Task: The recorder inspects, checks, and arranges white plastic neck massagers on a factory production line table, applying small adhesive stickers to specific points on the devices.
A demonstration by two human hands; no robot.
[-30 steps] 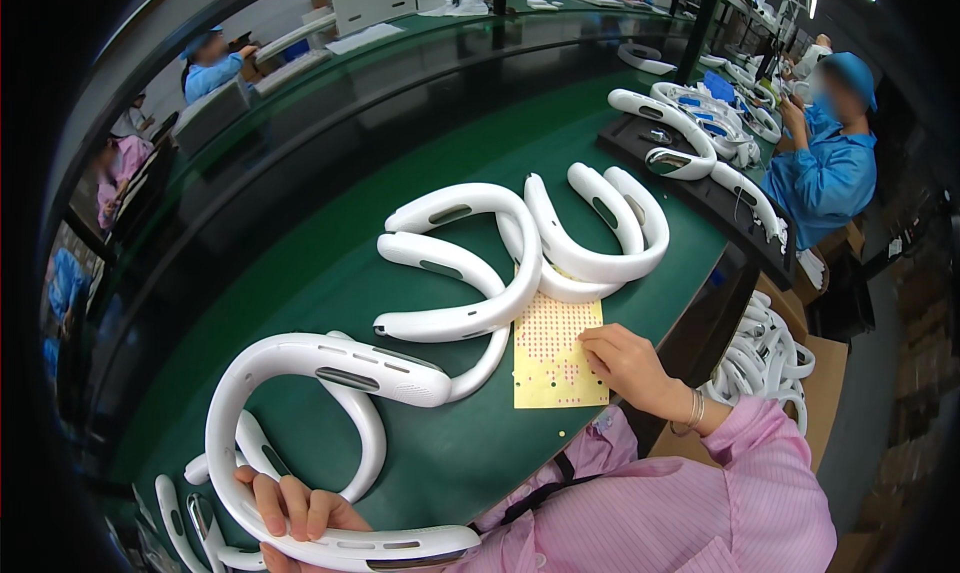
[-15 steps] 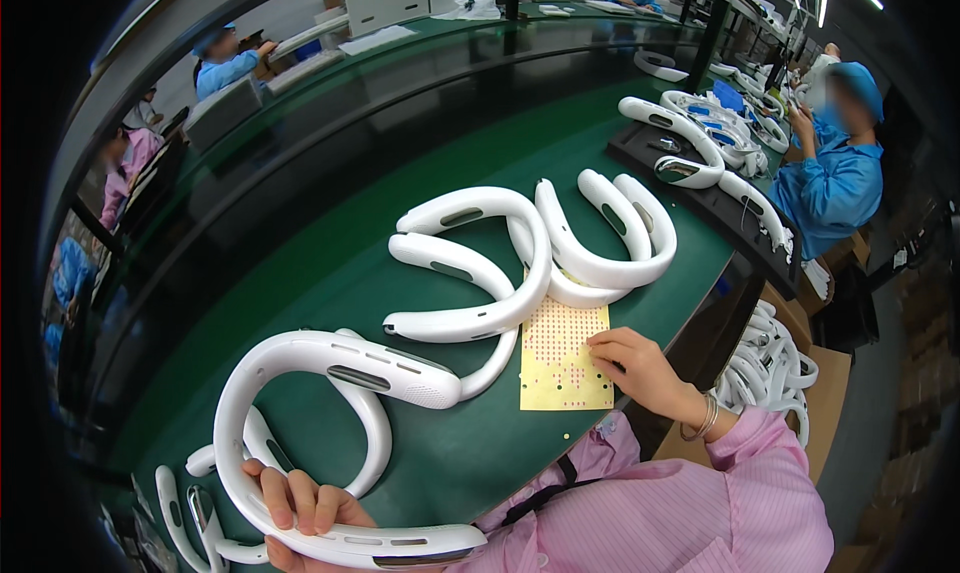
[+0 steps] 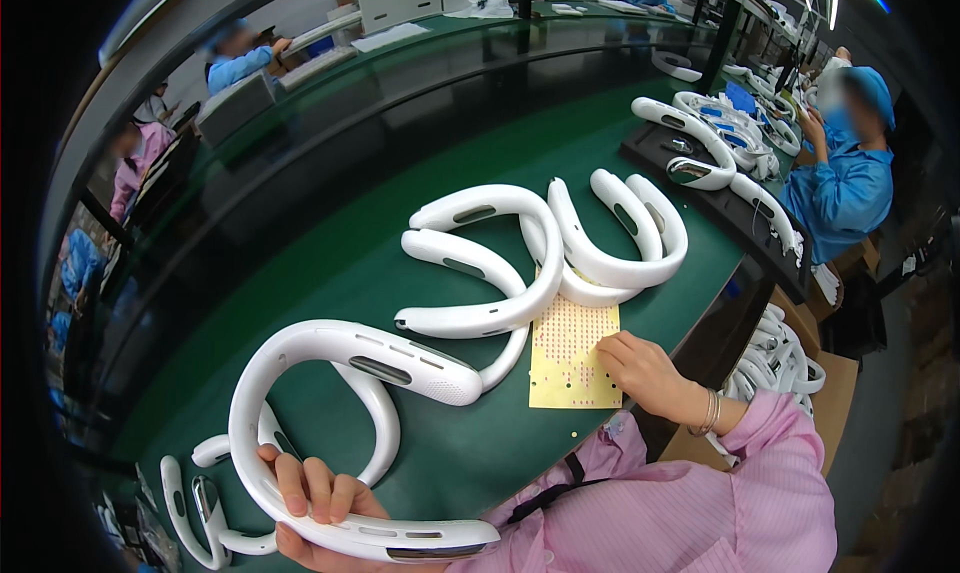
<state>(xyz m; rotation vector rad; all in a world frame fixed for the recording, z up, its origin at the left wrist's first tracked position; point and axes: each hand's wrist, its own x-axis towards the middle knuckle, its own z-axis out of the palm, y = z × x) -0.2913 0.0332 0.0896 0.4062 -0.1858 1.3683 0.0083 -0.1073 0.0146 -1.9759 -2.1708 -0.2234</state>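
My left hand is closed around the lower arm of a white, C-shaped neck fan, which it holds up over the near left of the table. The fan has slots, a dark oval panel and a patch of tiny holes at one end. My right hand rests at the right edge of a yellow sheet covered with rows of small red marks. Its fingers are bent and pressed together; what is between the tips, if anything, is hidden. More white neck fans lie overlapping just beyond the sheet, partly covering its top.
Further neck fans lie at the lower left. At the right stand a black tray with fan parts and a cardboard box of white fans. A dark conveyor belt runs behind. A co-worker in blue sits at the right.
The whole view has shifted slightly to the right. The held neck fan has risen a little, still in my left hand. My right hand stays at the sheet's edge.
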